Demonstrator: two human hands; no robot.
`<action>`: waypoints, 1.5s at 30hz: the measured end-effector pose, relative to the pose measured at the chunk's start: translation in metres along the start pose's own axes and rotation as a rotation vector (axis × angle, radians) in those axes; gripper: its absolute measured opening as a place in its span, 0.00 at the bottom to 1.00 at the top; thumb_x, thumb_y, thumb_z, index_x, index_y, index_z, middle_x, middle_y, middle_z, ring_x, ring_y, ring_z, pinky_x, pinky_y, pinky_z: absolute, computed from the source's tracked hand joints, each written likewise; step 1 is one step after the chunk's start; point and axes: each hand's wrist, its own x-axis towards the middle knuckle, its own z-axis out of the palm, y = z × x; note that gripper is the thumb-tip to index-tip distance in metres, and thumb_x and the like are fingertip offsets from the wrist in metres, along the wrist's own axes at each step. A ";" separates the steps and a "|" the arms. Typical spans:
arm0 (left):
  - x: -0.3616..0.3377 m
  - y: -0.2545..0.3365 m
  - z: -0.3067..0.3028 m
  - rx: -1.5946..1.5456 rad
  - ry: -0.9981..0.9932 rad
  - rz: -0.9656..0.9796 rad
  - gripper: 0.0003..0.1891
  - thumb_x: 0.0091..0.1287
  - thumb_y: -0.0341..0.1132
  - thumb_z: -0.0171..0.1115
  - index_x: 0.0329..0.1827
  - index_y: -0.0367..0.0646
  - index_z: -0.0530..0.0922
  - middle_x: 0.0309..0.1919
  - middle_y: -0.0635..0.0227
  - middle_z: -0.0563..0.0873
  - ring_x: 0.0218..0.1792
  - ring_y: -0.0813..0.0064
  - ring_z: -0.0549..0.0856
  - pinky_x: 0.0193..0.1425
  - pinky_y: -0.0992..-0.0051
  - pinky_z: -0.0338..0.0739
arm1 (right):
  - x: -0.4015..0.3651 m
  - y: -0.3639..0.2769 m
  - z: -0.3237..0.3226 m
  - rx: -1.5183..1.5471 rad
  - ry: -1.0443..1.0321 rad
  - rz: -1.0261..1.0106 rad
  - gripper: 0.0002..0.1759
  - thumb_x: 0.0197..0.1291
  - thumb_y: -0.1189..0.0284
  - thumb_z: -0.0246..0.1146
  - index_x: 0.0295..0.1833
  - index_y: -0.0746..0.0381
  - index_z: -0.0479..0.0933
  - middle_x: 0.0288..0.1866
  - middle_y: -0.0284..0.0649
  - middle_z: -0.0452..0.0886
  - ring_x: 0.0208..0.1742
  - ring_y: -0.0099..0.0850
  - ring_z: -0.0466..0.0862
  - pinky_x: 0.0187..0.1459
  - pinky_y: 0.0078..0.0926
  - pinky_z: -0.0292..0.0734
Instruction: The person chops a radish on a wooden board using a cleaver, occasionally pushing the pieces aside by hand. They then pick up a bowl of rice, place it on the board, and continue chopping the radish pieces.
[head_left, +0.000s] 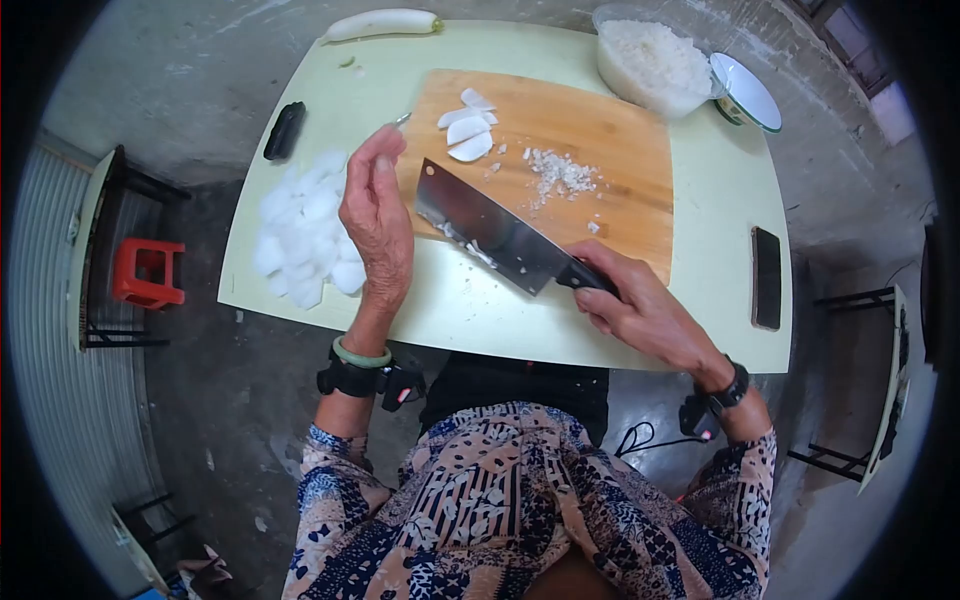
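The right hand (640,310) is closed around the handle of the cleaver (490,232), its blade over the near-left corner of the cutting board (620,160). The left hand (375,215), fingers straight and empty, stands beside the blade. The radish pieces (300,235) lie heaped by the left edge of the table (480,315).

A cutting board (620,190) lies mid-way on the table (480,320). On it, slices (468,130) sit at the far left, with chopped bits (560,175) to their right. A cleaver (490,235) crosses its near edge, between the left hand (375,215) and the right hand (645,312). A heap of pieces (300,230) lies left of the board, a phone (767,277) to its right, and a tub (650,65) and bowl (745,92) behind it.
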 end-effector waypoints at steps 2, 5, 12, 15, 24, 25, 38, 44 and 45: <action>-0.009 -0.005 0.000 0.028 0.013 -0.066 0.15 0.83 0.29 0.50 0.64 0.35 0.81 0.54 0.58 0.89 0.58 0.69 0.87 0.65 0.71 0.79 | 0.012 0.007 0.003 -0.083 0.009 -0.123 0.20 0.69 0.78 0.56 0.65 0.63 0.74 0.37 0.44 0.77 0.39 0.33 0.76 0.48 0.34 0.75; -0.016 -0.012 0.002 0.070 -0.029 -0.095 0.15 0.82 0.28 0.51 0.64 0.36 0.81 0.53 0.59 0.90 0.57 0.71 0.87 0.64 0.71 0.79 | 0.009 0.004 -0.011 -0.161 0.087 -0.073 0.19 0.70 0.78 0.56 0.65 0.63 0.73 0.39 0.48 0.78 0.43 0.37 0.78 0.53 0.37 0.74; -0.030 -0.009 0.025 0.113 -0.201 0.005 0.14 0.80 0.26 0.53 0.63 0.37 0.81 0.51 0.60 0.89 0.53 0.72 0.87 0.58 0.72 0.80 | -0.015 0.030 -0.044 -0.267 0.402 -0.060 0.19 0.70 0.79 0.56 0.65 0.65 0.74 0.34 0.43 0.73 0.36 0.30 0.73 0.44 0.30 0.74; -0.034 -0.005 0.033 0.153 -0.279 0.008 0.14 0.79 0.24 0.53 0.62 0.37 0.81 0.50 0.57 0.88 0.51 0.67 0.88 0.57 0.70 0.80 | -0.032 0.022 -0.046 -0.206 0.369 0.064 0.19 0.69 0.80 0.57 0.64 0.65 0.75 0.33 0.37 0.72 0.34 0.25 0.71 0.40 0.25 0.70; -0.034 0.001 0.049 0.252 -0.392 0.080 0.15 0.76 0.22 0.53 0.62 0.37 0.80 0.51 0.54 0.87 0.52 0.54 0.86 0.59 0.63 0.80 | -0.019 0.049 -0.070 -0.173 0.373 -0.029 0.17 0.70 0.78 0.57 0.63 0.65 0.77 0.31 0.29 0.72 0.31 0.19 0.69 0.37 0.22 0.68; -0.034 0.000 0.052 0.299 -0.423 0.121 0.16 0.75 0.21 0.53 0.62 0.36 0.80 0.53 0.52 0.86 0.56 0.52 0.85 0.62 0.61 0.78 | -0.014 0.052 -0.073 -0.243 0.418 -0.104 0.17 0.70 0.77 0.58 0.63 0.65 0.77 0.31 0.29 0.71 0.31 0.19 0.69 0.36 0.22 0.68; -0.016 -0.038 0.127 0.737 -0.604 0.415 0.31 0.63 0.17 0.53 0.74 0.32 0.68 0.63 0.34 0.75 0.66 0.34 0.73 0.75 0.48 0.67 | -0.046 0.070 -0.052 -0.626 0.738 -0.138 0.24 0.69 0.85 0.55 0.70 0.68 0.68 0.51 0.65 0.82 0.53 0.64 0.83 0.52 0.56 0.76; -0.034 0.007 0.134 0.361 -0.778 0.159 0.32 0.69 0.32 0.69 0.73 0.30 0.67 0.64 0.40 0.77 0.67 0.40 0.75 0.76 0.53 0.68 | -0.021 0.034 -0.016 -0.403 0.607 -0.101 0.22 0.70 0.84 0.53 0.68 0.68 0.66 0.49 0.68 0.82 0.52 0.67 0.82 0.51 0.59 0.74; -0.038 0.006 0.133 0.362 -0.784 0.156 0.32 0.69 0.32 0.69 0.73 0.30 0.67 0.64 0.40 0.77 0.67 0.40 0.75 0.76 0.53 0.68 | -0.016 0.031 -0.017 -0.398 0.607 -0.096 0.22 0.70 0.84 0.53 0.68 0.68 0.66 0.49 0.68 0.82 0.52 0.67 0.82 0.51 0.59 0.74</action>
